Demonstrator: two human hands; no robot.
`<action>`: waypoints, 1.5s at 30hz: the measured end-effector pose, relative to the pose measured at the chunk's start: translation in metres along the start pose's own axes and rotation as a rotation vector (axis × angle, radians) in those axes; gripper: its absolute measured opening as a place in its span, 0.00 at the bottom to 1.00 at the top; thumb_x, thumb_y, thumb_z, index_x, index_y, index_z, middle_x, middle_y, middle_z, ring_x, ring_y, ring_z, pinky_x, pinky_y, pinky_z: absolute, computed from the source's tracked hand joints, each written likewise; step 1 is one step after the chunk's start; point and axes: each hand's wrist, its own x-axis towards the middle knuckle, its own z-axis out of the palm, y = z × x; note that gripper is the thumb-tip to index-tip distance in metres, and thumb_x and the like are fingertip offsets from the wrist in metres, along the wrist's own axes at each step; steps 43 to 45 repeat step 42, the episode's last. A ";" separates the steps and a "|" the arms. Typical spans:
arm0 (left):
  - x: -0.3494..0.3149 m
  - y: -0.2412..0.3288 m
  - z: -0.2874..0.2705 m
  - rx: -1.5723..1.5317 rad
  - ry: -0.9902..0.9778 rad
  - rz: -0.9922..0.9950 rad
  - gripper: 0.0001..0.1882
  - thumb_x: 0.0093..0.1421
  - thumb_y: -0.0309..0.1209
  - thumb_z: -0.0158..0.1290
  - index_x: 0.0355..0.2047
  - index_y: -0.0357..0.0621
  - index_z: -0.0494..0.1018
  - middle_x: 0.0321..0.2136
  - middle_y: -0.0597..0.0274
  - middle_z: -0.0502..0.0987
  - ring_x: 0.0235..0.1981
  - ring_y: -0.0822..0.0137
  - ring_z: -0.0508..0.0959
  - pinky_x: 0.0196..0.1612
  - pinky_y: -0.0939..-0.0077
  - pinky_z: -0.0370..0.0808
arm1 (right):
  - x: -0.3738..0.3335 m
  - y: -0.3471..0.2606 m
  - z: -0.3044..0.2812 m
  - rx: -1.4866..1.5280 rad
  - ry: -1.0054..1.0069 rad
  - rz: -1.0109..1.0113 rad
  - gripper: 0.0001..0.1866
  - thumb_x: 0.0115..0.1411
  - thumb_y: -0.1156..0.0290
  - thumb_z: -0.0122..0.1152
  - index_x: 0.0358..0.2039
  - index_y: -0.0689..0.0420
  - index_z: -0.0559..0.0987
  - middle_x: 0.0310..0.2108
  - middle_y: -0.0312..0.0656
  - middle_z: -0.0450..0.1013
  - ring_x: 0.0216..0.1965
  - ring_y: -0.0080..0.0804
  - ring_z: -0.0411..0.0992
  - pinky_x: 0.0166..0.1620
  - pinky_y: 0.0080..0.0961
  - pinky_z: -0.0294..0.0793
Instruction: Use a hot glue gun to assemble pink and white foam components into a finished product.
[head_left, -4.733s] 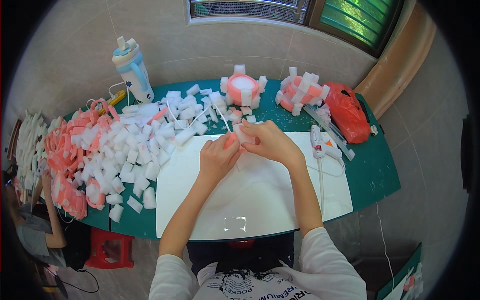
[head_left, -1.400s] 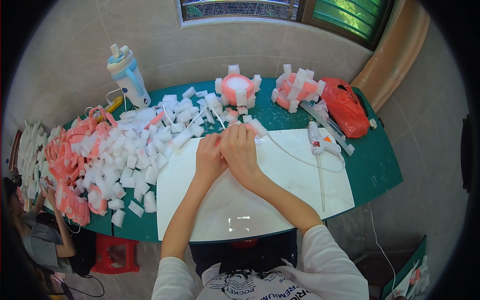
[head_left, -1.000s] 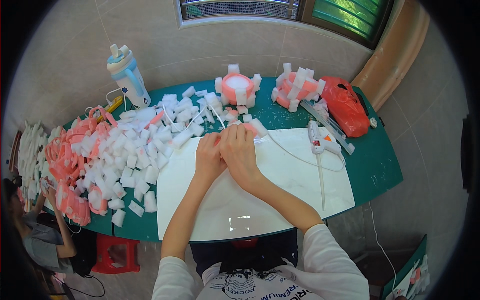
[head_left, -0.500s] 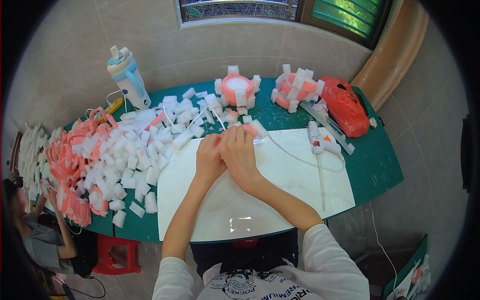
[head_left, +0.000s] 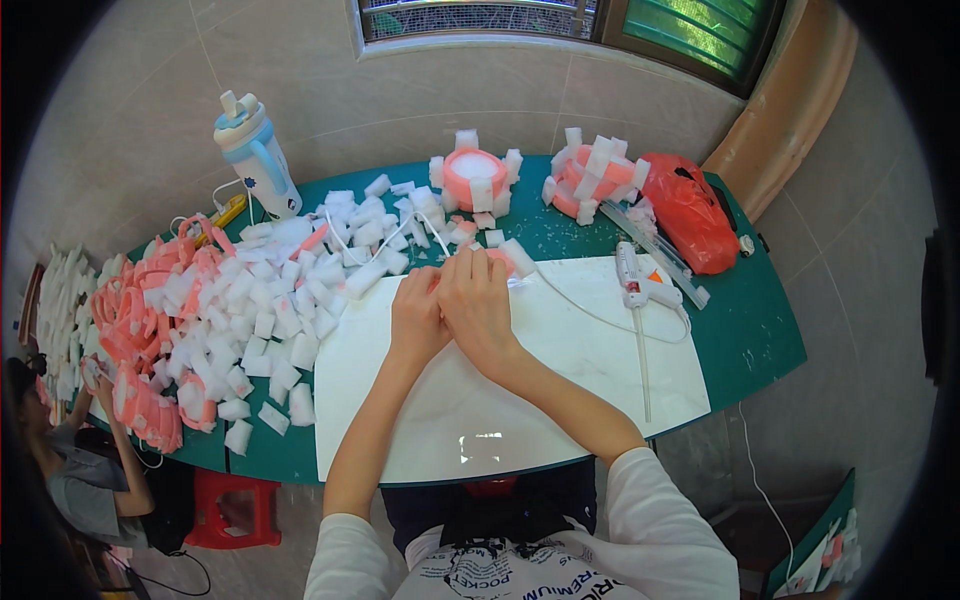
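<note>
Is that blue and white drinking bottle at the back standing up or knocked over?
Standing up. The bottle rests on its base on the green table, lid on top.

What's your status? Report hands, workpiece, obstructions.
Left hand and right hand pressed together on a pink foam ring with white foam blocks, on the white board. Grip hidden. Glue gun lies right, apart. Nothing in the way.
</note>
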 end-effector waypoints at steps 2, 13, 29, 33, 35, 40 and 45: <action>0.000 -0.002 0.000 0.011 0.000 0.009 0.11 0.40 0.25 0.55 0.28 0.39 0.72 0.28 0.58 0.71 0.30 0.58 0.70 0.31 0.68 0.67 | 0.000 0.000 0.002 -0.003 0.011 -0.028 0.06 0.40 0.72 0.57 0.21 0.57 0.71 0.23 0.38 0.62 0.31 0.31 0.62 0.32 0.26 0.57; 0.000 0.001 -0.002 0.006 -0.005 -0.013 0.11 0.41 0.25 0.55 0.28 0.38 0.72 0.28 0.58 0.70 0.30 0.57 0.70 0.31 0.68 0.68 | 0.001 -0.002 0.002 0.037 0.002 0.004 0.08 0.40 0.73 0.57 0.24 0.57 0.71 0.25 0.39 0.62 0.31 0.30 0.62 0.33 0.25 0.58; 0.000 0.001 -0.001 0.000 -0.001 -0.008 0.10 0.41 0.25 0.55 0.27 0.38 0.71 0.27 0.58 0.70 0.30 0.57 0.70 0.31 0.68 0.67 | 0.001 -0.001 0.000 0.023 0.018 -0.007 0.05 0.41 0.73 0.57 0.22 0.57 0.72 0.23 0.39 0.63 0.33 0.33 0.63 0.35 0.30 0.59; 0.000 0.001 -0.002 0.032 -0.014 0.013 0.11 0.41 0.26 0.56 0.27 0.38 0.71 0.28 0.58 0.70 0.29 0.57 0.70 0.30 0.68 0.68 | 0.000 -0.002 -0.002 0.017 0.002 -0.015 0.05 0.41 0.74 0.57 0.22 0.57 0.73 0.23 0.40 0.63 0.33 0.34 0.63 0.36 0.30 0.59; -0.001 -0.001 0.000 0.014 0.003 0.000 0.11 0.41 0.25 0.56 0.28 0.39 0.71 0.28 0.58 0.70 0.29 0.57 0.70 0.30 0.68 0.68 | 0.000 -0.001 -0.004 0.020 -0.017 -0.012 0.09 0.40 0.73 0.57 0.26 0.58 0.72 0.26 0.40 0.63 0.34 0.31 0.62 0.37 0.28 0.58; 0.000 -0.002 -0.002 0.009 0.000 -0.013 0.12 0.41 0.25 0.56 0.29 0.39 0.71 0.29 0.58 0.71 0.30 0.57 0.70 0.30 0.68 0.68 | 0.000 0.000 0.000 0.063 -0.019 -0.033 0.09 0.40 0.73 0.57 0.26 0.58 0.72 0.26 0.39 0.63 0.33 0.31 0.62 0.36 0.26 0.58; -0.001 -0.002 -0.001 -0.004 0.005 -0.030 0.13 0.40 0.25 0.56 0.30 0.39 0.72 0.29 0.58 0.71 0.30 0.57 0.71 0.31 0.68 0.68 | -0.001 0.000 0.001 0.110 -0.008 -0.019 0.09 0.40 0.73 0.57 0.26 0.58 0.72 0.26 0.39 0.63 0.34 0.31 0.62 0.36 0.26 0.58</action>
